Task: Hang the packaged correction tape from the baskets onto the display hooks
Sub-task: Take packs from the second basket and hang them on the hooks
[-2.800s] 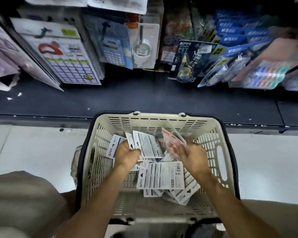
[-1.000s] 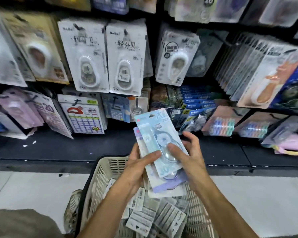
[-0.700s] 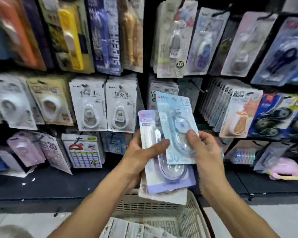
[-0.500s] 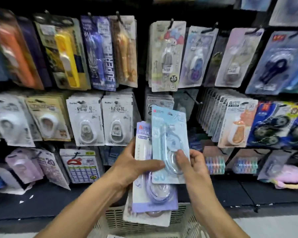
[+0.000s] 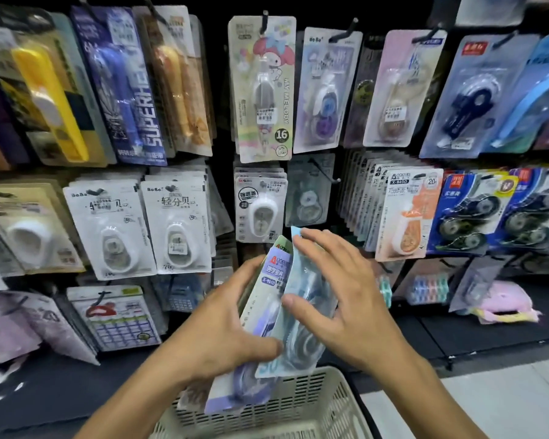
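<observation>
- Now we have our left hand (image 5: 225, 331) clamping a fanned stack of correction tape packs (image 5: 260, 315), thumb curled across the front, above the basket (image 5: 298, 403).
- Our right hand (image 5: 339, 299) pinches the pale-blue pack (image 5: 301, 340), thumb in front.
- Best we peel it clear, then match its hole to the half-bare hook (image 5: 325, 172).

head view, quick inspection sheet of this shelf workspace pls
surface: dark shelf ledge under the display, pale floor at lower right
job's things: stack of correction tape packs held over the basket; light blue pack in front
clutter: pink and yellow item lying on the ledge
hands: left hand grips the stack; right hand holds the light blue pack
cables: nothing seen
surroundings: hooks full of hanging packs, My Melody pack at top centre
</observation>
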`<act>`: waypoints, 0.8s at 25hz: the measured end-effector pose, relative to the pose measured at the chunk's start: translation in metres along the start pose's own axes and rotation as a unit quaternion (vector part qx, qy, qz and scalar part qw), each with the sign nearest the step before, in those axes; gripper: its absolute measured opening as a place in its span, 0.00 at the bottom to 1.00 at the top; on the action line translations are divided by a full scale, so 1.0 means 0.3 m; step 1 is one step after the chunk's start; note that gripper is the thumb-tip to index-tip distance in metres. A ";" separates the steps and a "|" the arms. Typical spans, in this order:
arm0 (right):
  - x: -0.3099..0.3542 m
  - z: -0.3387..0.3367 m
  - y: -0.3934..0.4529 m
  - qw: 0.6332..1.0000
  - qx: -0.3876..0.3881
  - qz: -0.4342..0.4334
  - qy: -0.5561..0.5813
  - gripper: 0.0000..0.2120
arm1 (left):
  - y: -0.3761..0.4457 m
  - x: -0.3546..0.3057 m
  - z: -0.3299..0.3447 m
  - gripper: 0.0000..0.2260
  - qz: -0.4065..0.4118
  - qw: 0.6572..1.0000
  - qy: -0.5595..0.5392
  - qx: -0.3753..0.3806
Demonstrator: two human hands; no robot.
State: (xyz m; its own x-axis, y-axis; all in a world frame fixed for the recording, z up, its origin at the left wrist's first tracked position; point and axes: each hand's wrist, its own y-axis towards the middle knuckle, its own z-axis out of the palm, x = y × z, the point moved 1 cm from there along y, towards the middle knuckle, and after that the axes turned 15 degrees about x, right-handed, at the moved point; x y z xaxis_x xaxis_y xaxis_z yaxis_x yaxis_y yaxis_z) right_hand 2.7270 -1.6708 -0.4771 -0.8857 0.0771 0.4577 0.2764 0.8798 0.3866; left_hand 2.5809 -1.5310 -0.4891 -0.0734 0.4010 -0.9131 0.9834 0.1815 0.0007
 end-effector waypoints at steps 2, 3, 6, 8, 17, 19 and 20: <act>-0.015 0.006 -0.003 0.999 -0.052 -0.013 -0.011 0.25 | 0.011 0.009 0.001 0.43 0.005 1.000 -0.024 0.003; -0.022 0.010 -0.005 0.997 -0.079 -0.014 -0.016 0.22 | 0.016 0.014 0.001 0.42 0.005 0.999 -0.041 0.008; -0.034 0.017 -0.007 0.995 -0.101 0.012 -0.016 0.17 | 0.023 0.025 0.002 0.42 0.006 0.997 -0.070 0.012; -0.031 0.014 -0.009 0.994 -0.103 0.010 -0.018 0.14 | 0.026 0.027 0.010 0.41 0.003 0.995 -0.096 0.014; -0.059 0.013 -0.033 0.965 -0.119 0.116 0.200 0.18 | 0.019 0.026 0.005 0.41 0.013 0.982 -0.189 -0.015; -0.061 0.019 -0.035 0.944 -0.122 0.147 0.269 0.15 | 0.017 0.028 -0.008 0.41 0.005 0.980 -0.199 -0.029; -0.061 0.021 -0.034 0.946 -0.106 0.150 0.267 0.17 | 0.014 0.027 -0.012 0.41 0.004 0.981 -0.193 -0.025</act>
State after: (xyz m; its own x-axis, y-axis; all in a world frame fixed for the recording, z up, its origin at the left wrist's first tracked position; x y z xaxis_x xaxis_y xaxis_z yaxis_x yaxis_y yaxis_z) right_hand 2.7380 -1.6781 -0.4945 -0.4571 0.0103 0.8893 0.6038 0.7378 0.3018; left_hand 2.5839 -1.5238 -0.4950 0.0119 0.0347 -0.9993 0.9735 0.2280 0.0195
